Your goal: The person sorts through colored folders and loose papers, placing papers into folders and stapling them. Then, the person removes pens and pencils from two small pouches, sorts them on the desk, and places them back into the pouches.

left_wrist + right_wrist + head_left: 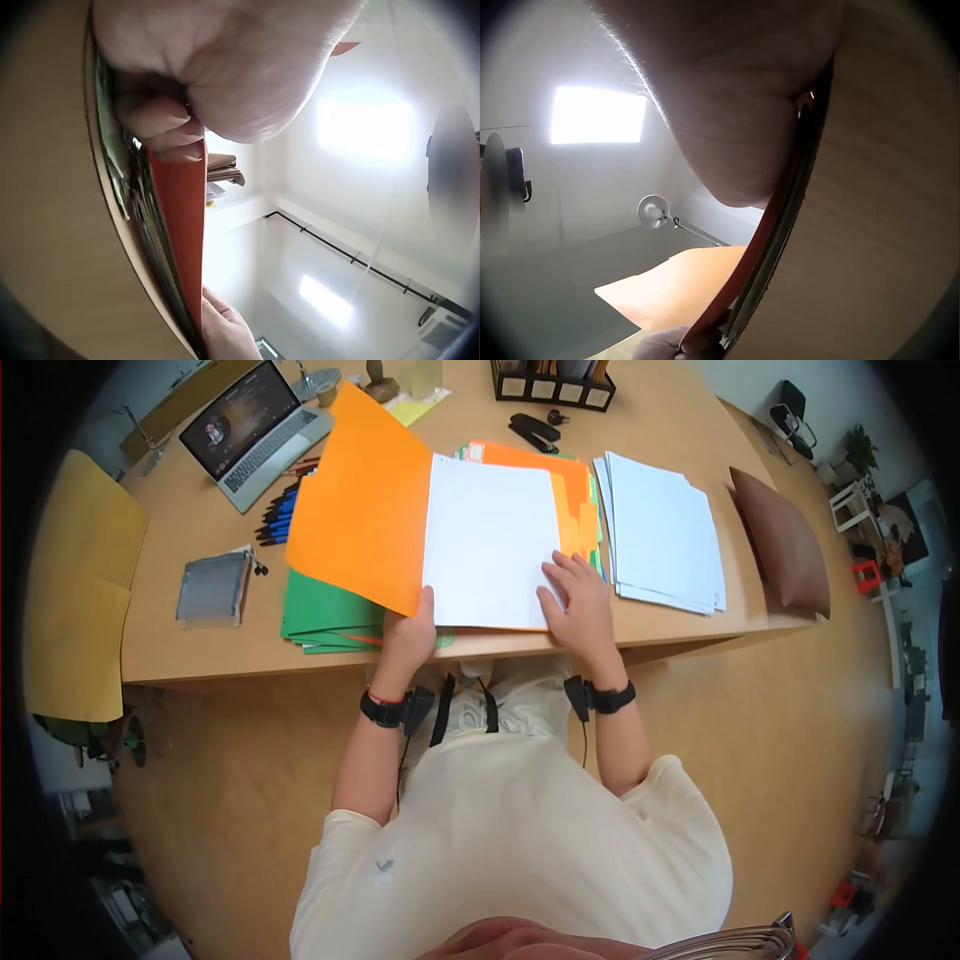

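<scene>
An orange folder (360, 500) lies opened out, its left flap raised at a slant. White paper sheets (490, 545) cover its right side. My left hand (410, 635) grips the folder's lower edge near the fold, thumb on top; in the left wrist view the curled fingers (169, 135) are underneath it. My right hand (583, 610) rests on the lower right corner of the sheets, fingers spread. More orange folders (575, 500) show beyond the sheets' right edge. Green folders (330, 610) lie partly hidden beneath the raised flap.
A stack of white paper (665, 535) lies to the right, before a brown cushion (785, 545). Blue pens (280, 515), a grey pouch (213, 587) and a laptop (255, 435) are on the left. A black stapler (535, 433) and a desk organizer (555, 385) stand at the back.
</scene>
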`<act>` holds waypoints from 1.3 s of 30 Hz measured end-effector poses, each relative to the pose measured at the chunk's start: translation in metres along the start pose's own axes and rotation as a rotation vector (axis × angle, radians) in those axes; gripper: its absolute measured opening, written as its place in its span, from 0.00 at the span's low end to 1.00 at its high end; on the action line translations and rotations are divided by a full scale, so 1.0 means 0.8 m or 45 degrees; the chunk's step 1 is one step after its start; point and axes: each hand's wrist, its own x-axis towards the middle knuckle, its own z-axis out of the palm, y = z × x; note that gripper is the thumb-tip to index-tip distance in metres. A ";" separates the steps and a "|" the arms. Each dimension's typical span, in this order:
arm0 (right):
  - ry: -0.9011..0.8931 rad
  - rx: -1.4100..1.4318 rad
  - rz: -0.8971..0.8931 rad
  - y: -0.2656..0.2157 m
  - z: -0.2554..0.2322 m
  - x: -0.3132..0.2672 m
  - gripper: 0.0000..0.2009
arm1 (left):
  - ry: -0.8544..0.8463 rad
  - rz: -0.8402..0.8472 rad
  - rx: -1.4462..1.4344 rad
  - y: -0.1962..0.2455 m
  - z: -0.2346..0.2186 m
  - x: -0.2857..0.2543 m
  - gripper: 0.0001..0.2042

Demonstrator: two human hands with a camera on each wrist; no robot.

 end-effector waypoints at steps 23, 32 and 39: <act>-0.189 0.100 0.011 -0.022 -0.018 0.025 0.21 | -0.647 0.173 0.121 0.070 -0.047 0.111 0.12; -1.160 -0.101 0.067 -0.090 -0.149 0.188 0.12 | -0.682 -0.126 -0.115 0.001 -0.027 0.147 0.10; -1.033 -0.014 -0.127 -0.155 -0.058 0.420 0.23 | -0.642 -0.152 -0.185 -0.008 -0.023 0.148 0.10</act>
